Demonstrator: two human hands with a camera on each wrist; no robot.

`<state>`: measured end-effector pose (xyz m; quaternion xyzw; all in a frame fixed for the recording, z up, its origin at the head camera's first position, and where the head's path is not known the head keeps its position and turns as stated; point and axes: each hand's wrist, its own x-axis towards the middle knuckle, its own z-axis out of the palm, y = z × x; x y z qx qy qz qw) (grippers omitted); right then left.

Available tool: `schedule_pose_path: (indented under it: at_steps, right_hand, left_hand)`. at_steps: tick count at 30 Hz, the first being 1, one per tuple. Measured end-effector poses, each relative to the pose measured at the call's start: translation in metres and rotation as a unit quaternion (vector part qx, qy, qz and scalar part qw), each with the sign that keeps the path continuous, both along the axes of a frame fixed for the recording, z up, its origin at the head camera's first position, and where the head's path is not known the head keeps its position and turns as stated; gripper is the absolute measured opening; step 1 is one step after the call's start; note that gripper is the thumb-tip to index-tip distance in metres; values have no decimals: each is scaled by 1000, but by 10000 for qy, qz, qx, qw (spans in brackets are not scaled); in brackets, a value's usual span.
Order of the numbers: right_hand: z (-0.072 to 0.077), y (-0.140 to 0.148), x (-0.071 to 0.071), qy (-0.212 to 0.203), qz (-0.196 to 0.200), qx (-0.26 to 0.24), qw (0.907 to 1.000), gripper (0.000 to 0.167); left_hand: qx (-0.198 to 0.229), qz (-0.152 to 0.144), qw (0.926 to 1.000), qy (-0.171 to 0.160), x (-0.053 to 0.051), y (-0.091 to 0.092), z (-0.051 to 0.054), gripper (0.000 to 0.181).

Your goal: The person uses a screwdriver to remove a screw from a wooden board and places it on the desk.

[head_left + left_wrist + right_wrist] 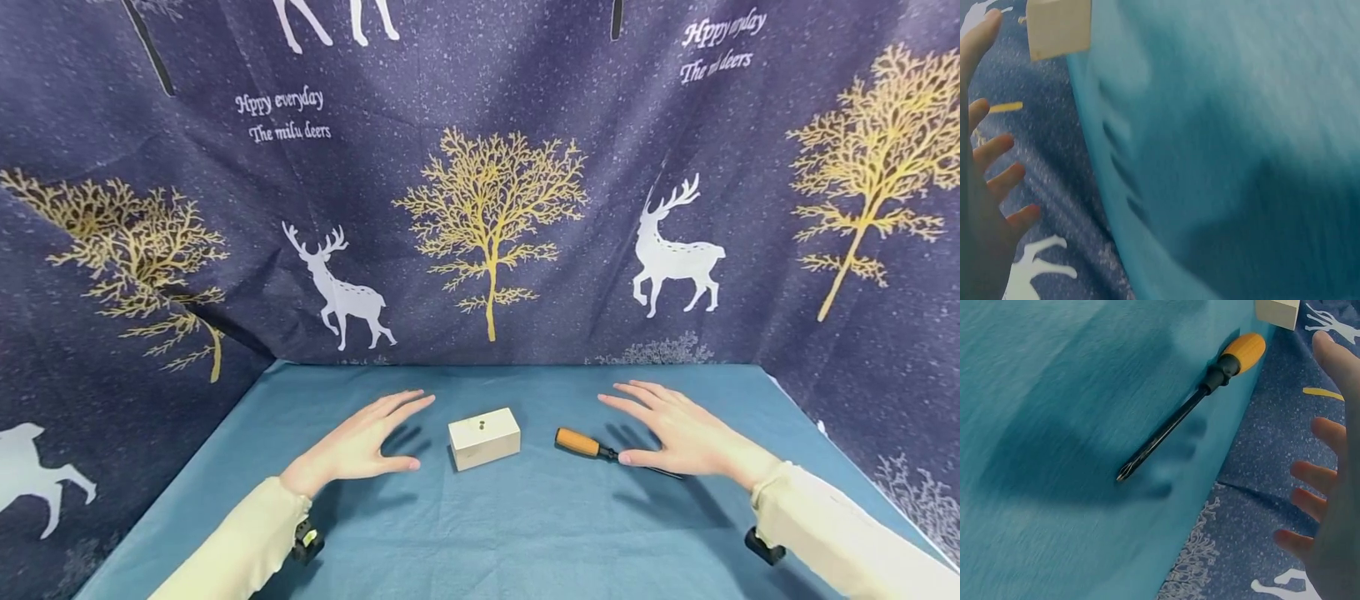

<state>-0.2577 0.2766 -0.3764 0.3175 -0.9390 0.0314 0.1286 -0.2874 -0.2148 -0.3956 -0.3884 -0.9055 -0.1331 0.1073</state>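
A pale rectangular block (486,446) with small dark marks on its top sits on the blue cloth, between the two hands. To its left hovers my left hand (360,442), fingers spread and apart from it. A screwdriver (577,442) with an orange handle and black shaft lies right of the block. Above its shaft my right hand (682,433) is held with fingers extended, hiding part of the shaft in the head view. The right wrist view shows the whole screwdriver (1166,428), its cross-shaped tip bare, and the hand (1335,506) apart from it. Neither hand holds anything.
Blue cloth (487,542) covers the table. A dark curtain (540,317) with deer and trees hangs behind and along both sides. Small black devices (307,542) are strapped at the wrists.
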Motion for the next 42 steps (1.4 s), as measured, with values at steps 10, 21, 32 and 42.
schedule_pose_path:
  at_steps: [10, 21, 32, 42]
  right_hand:
    - [-6, -17, -12, -256, 33, -11, 9997, 78]
    - [-14, -34, -18, -540, 90, 96, 9985, 65]
    - [-27, -50, -21, -897, 261, 57, 9956, 60]
    - [-33, -57, -25, -912, 366, 10, 9952, 53]
  left_hand:
    - [99, 211, 9981, -570, 2, 27, -8, 87]
    - [121, 159, 9973, -704, -3, 47, -13, 75]
    - [285, 93, 9963, -808, -10, 61, -26, 70]
    - [624, 121, 9930, -992, -13, 67, -29, 58]
